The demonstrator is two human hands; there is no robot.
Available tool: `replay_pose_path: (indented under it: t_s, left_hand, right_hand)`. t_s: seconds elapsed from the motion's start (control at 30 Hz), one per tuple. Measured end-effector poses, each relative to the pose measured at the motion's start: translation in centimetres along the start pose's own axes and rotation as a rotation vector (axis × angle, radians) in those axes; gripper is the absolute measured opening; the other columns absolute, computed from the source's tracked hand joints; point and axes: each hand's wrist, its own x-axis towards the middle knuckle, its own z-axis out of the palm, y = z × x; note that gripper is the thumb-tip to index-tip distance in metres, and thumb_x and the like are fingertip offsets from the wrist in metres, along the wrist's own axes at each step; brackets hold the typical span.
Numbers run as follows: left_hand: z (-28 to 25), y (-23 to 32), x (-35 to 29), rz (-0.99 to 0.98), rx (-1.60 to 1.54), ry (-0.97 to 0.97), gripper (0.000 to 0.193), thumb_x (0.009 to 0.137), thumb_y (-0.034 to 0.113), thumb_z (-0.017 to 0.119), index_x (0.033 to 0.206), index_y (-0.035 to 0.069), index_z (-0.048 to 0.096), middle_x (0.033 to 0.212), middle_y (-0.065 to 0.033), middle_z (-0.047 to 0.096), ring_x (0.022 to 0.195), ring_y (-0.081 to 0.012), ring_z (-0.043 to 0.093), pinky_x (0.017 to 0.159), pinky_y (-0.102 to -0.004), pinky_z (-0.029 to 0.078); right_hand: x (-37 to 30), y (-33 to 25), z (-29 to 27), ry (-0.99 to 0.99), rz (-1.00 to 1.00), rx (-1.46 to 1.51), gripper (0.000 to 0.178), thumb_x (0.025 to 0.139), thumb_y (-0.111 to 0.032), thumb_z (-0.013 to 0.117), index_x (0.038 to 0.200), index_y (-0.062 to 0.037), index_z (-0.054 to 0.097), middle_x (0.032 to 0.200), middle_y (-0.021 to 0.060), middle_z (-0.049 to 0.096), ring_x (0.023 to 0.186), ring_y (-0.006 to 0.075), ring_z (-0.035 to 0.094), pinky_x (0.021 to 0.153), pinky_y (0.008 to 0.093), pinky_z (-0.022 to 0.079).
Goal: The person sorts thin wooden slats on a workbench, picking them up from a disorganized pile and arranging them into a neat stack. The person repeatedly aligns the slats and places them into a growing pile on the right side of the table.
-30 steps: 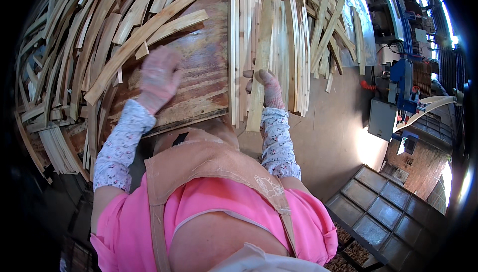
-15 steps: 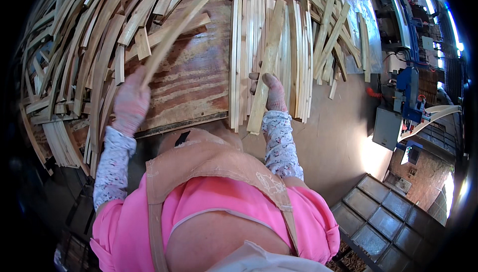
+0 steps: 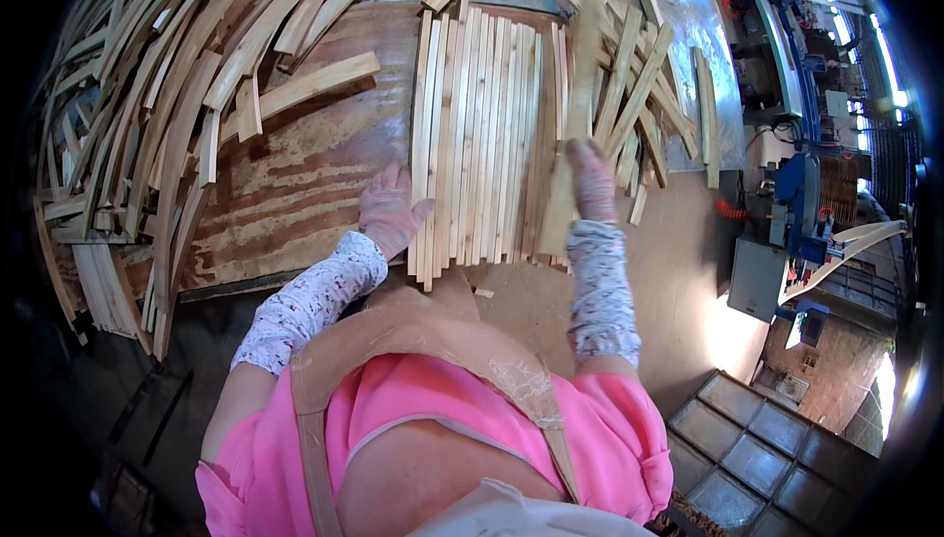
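Observation:
Pale wooden strips lie side by side in a row (image 3: pixel 479 144) on the bench. At the row's left edge, my left hand (image 3: pixel 390 210), in a knit glove, has its fingers stretched out and its thumb against the outermost strip. My right hand (image 3: pixel 592 181), also gloved and slightly blurred, is closed on a wider wooden strip (image 3: pixel 584 75) along the row's right side. That strip stands nearly lengthwise with the row and partly covers the strips at its right edge.
A large heap of loose wooden strips (image 3: pixel 187 75) fills the left. A smaller crossed pile (image 3: pixel 644 85) lies right of the row. The worn wooden board (image 3: pixel 285 198) has a near edge before me. Machinery (image 3: pixel 792 188) and a gridded metal-framed surface (image 3: pixel 747 429) stand at right.
My left hand has let go of its long strip and moved right to the row's left edge. My right hand has carried its strip rightward. The row looks tighter and more even.

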Motion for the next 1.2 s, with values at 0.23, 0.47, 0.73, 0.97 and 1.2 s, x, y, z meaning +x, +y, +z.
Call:
replay_pose_path:
  t_s: [0.23, 0.47, 0.73, 0.97, 1.2]
  left_hand:
    - [-2.5, -0.2, 9.3, 0.15, 0.042, 0.231, 0.066, 0.094, 0.044, 0.068, 0.146, 0.007, 0.054, 0.151, -0.0207, 0.049, 0.14, -0.0411, 0.046, 0.116, -0.0542, 0.036]
    - [-6.6, 4.9, 31.5, -0.029, 0.234, 0.357, 0.062, 0.1, 0.037, 0.058, 0.156, 0.013, 0.047, 0.167, -0.019, 0.039, 0.151, -0.0412, 0.04, 0.122, -0.0516, 0.036]
    - [-11.8, 7.7, 40.4, -0.264, 0.24, 0.037, 0.046, 0.105, 0.032, 0.051, 0.146, 0.012, 0.057, 0.137, -0.0189, 0.07, 0.126, -0.0359, 0.069, 0.107, -0.05, 0.054]
    - [-10.8, 1.8, 24.7, -0.22, -1.792, -0.398, 0.038, 0.103, 0.035, 0.044, 0.112, 0.004, 0.064, 0.089, -0.0102, 0.066, 0.074, -0.0213, 0.066, 0.063, -0.0429, 0.062]
    - [-5.8, -5.6, 2.6, -0.354, -1.68, -0.447, 0.037, 0.103, 0.025, 0.061, 0.126, -0.002, 0.067, 0.112, -0.0195, 0.075, 0.1, -0.0345, 0.075, 0.084, -0.0457, 0.063]
  right_hand:
    - [11.9, -1.8, -15.8, 0.391, -0.195, -0.125, 0.054, 0.1, -0.027, 0.071, 0.142, 0.005, 0.06, 0.122, 0.0162, 0.073, 0.109, 0.0233, 0.069, 0.098, 0.0351, 0.053]
    - [-0.6, 2.9, -2.5, 0.125, -0.448, -0.194, 0.045, 0.095, -0.011, 0.077, 0.137, 0.0028, 0.067, 0.13, 0.0197, 0.072, 0.126, 0.0297, 0.068, 0.111, 0.0377, 0.053]
    - [-9.9, 7.3, 0.8, -0.088, -0.005, -0.009, 0.052, 0.099, -0.002, 0.069, 0.148, 0.0074, 0.054, 0.134, 0.016, 0.069, 0.123, 0.0223, 0.067, 0.107, 0.0331, 0.053]
    - [-4.3, -0.2, 8.3, -0.165, 0.053, 0.311, 0.055, 0.104, -0.022, 0.068, 0.148, 0.0082, 0.055, 0.12, 0.0133, 0.073, 0.107, 0.0166, 0.069, 0.098, 0.0302, 0.054]
    - [-1.5, -6.9, 21.1, -0.274, 0.194, 0.476, 0.051, 0.1, -0.031, 0.066, 0.137, 0.005, 0.063, 0.109, 0.0137, 0.075, 0.095, 0.0198, 0.07, 0.086, 0.0332, 0.056]
